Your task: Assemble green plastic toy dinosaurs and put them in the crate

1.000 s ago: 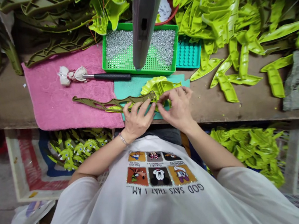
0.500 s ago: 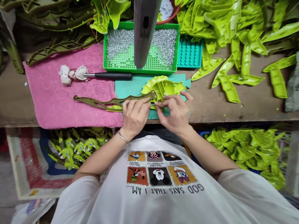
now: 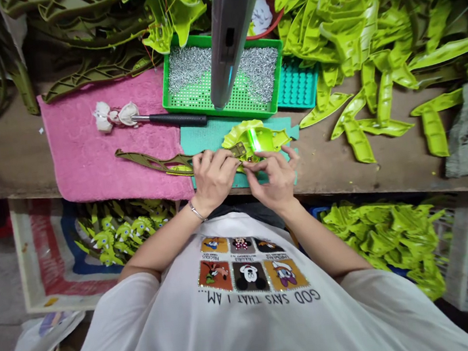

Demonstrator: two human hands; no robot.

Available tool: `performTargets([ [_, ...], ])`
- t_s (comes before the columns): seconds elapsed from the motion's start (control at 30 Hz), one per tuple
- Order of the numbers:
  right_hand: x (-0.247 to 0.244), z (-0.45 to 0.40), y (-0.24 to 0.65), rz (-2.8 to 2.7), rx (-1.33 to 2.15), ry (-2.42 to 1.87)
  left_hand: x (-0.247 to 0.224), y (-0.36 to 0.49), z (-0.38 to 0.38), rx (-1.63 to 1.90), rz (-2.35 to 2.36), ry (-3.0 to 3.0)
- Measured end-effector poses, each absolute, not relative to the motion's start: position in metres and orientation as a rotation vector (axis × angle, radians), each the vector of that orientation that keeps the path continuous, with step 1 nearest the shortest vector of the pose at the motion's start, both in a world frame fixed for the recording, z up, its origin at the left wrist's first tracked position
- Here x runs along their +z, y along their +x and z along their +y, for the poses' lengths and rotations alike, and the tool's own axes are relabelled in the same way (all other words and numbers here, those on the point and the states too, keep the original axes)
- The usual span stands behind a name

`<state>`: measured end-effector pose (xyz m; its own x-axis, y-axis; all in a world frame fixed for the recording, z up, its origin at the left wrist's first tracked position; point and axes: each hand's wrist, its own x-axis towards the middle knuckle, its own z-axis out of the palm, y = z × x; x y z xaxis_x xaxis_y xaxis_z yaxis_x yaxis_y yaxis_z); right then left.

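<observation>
A white printed T-shirt (image 3: 255,323) is filling the bottom of the view, and a thin metal bracelet (image 3: 198,211) is sitting on the left wrist. Just above it, the two hands are working close together at the worktop's front edge, nearly touching. The left hand (image 3: 213,179) is clamping its fingers over an olive plastic arm (image 3: 158,164), while the right hand (image 3: 273,180) is pinching with its fingertips at the join where that arm meets a lime-green plastic piece (image 3: 253,141). Both parts are lying over a teal mat (image 3: 206,136), the arm's long end reaching across a pink towel (image 3: 83,156).

On the towel, a black-handled tool (image 3: 174,120) is lying with its metal tip against a white crumpled bundle (image 3: 115,115). Beyond them, a green tray (image 3: 174,94) is holding a heap of small screws (image 3: 188,68), and a grey electric screwdriver (image 3: 231,30) is hanging above it. A teal perforated tray (image 3: 298,88) is sitting beside it, with lime-green leaf-shaped parts (image 3: 360,140) piling up across the right of the worktop (image 3: 1,162).
</observation>
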<state>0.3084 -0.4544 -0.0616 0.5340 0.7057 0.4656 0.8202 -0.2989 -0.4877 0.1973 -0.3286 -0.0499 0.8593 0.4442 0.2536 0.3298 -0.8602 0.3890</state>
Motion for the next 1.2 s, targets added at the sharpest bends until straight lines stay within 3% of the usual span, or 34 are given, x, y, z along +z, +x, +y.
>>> performTargets([
  [0.37,-0.057,-0.456,0.31,-1.249,-0.056,-2.096,-0.051,0.194,-0.329,0.56,0.53,2.7],
  [0.6,-0.055,-0.455,0.306,-1.27,-0.155,-2.145,-0.057,0.19,-0.342,0.679,0.431,2.706],
  [0.73,-0.061,-0.457,0.307,-1.289,-0.262,-2.03,-0.064,0.187,-0.347,0.62,0.436,2.737],
  [0.9,-0.053,-0.46,0.318,-1.252,-0.149,-1.932,-0.065,0.183,-0.345,0.685,0.277,2.821],
  [1.2,-0.041,-0.491,0.392,-0.164,0.084,-1.472,-0.055,0.192,-0.334,0.922,0.13,2.848],
])
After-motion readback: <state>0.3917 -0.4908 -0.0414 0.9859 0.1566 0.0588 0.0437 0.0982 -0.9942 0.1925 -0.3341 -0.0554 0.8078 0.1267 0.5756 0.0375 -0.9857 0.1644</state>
